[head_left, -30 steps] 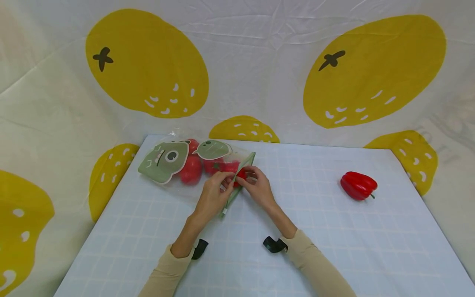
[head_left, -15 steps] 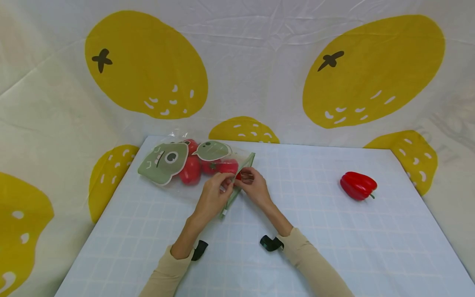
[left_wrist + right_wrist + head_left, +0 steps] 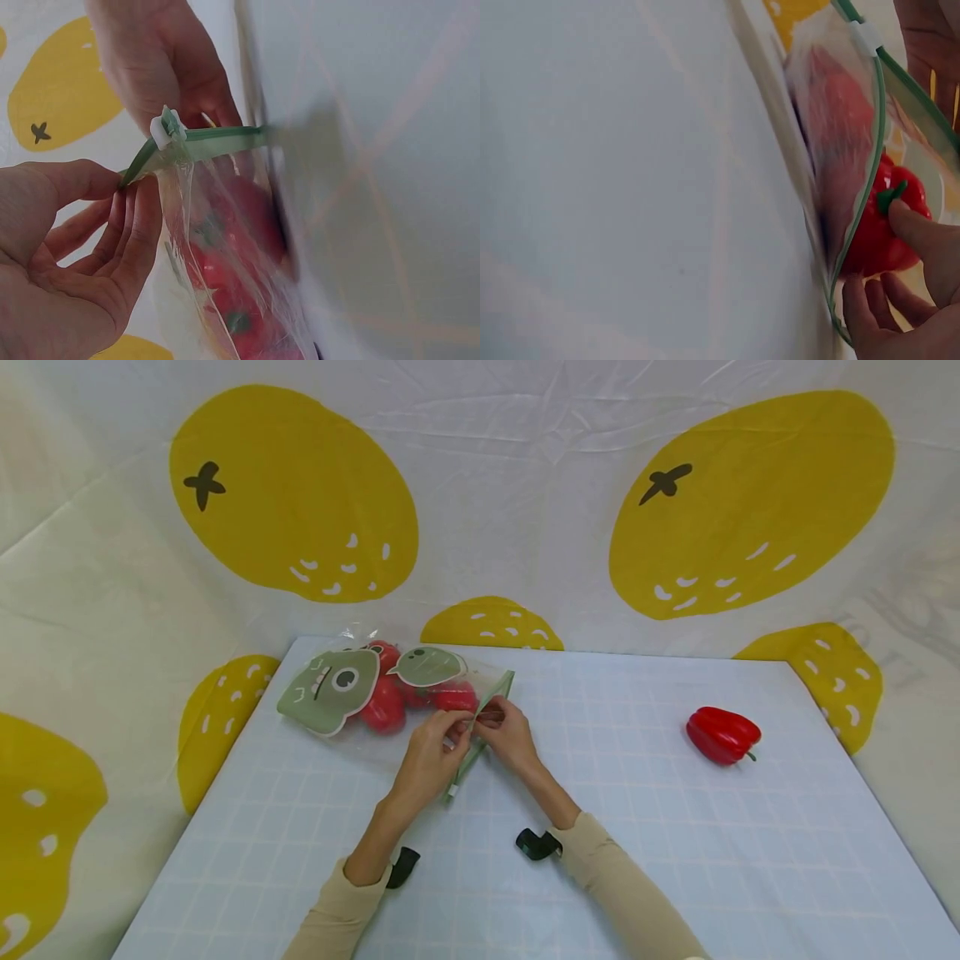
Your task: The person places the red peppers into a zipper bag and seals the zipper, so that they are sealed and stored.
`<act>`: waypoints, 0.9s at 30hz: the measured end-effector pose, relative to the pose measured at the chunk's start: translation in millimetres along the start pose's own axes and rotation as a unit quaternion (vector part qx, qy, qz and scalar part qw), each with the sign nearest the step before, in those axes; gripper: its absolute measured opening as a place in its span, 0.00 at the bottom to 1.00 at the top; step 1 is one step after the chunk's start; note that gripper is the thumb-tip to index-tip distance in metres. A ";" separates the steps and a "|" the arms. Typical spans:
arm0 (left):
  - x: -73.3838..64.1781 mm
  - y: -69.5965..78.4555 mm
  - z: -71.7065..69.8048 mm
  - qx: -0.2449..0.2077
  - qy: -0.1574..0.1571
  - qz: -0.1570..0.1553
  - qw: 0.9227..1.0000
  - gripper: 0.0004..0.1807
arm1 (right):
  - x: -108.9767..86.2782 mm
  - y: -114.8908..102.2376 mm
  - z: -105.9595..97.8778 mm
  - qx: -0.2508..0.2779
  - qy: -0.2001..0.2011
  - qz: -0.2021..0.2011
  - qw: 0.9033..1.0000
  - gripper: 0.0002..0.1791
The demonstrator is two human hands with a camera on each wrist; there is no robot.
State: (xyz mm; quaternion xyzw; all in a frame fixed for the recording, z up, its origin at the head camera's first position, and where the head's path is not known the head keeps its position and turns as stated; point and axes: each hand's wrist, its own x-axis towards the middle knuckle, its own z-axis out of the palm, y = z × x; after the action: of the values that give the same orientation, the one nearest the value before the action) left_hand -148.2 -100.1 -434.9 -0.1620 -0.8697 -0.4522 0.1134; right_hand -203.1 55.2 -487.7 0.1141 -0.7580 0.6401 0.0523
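A clear zip bag (image 3: 330,689) printed with green cartoon shapes lies on its side, several red vegetables inside. My left hand (image 3: 429,753) pinches the green zip edge (image 3: 142,161) at its mouth between thumb and fingers. At the parted mouth, my right hand (image 3: 512,742) has its thumb against the green stem of a red bell pepper (image 3: 881,240), with fingers curled below it. This pepper sits within the opening, stem outward. In the head view the hands mostly hide it. The white zip slider (image 3: 865,37) is at one end of the mouth.
Another red bell pepper (image 3: 722,735) lies on the right of the table (image 3: 675,860), which has a pale checked cover. A cloth with yellow fruit prints (image 3: 517,510) hangs behind. Black wrist cameras (image 3: 536,843) jut from both sleeves.
My right hand has moved left into the bag's mouth, and the bell pepper has gone deeper in with it. My left hand stays at the zip edge.
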 end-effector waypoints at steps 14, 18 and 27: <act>-0.5 -1.9 0.1 0.002 -0.002 0.003 1.000 0.15 | 8.7 0.0 9.5 -0.047 -0.011 0.044 0.998 0.19; -0.8 -2.4 0.4 0.003 0.003 0.010 1.000 0.14 | 7.2 -0.1 5.8 -0.031 -0.035 0.035 0.998 0.19; -0.1 -3.1 -0.3 0.004 0.006 0.009 1.000 0.15 | 0.7 -7.8 -11.1 -0.029 -0.093 0.032 0.995 0.20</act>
State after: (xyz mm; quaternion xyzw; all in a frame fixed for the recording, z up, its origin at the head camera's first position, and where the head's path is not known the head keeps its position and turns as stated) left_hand -149.3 -102.1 -437.1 -0.1665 -0.8691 -0.4490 0.1236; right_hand -202.7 64.8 -478.1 0.1475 -0.7813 0.6055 -0.0357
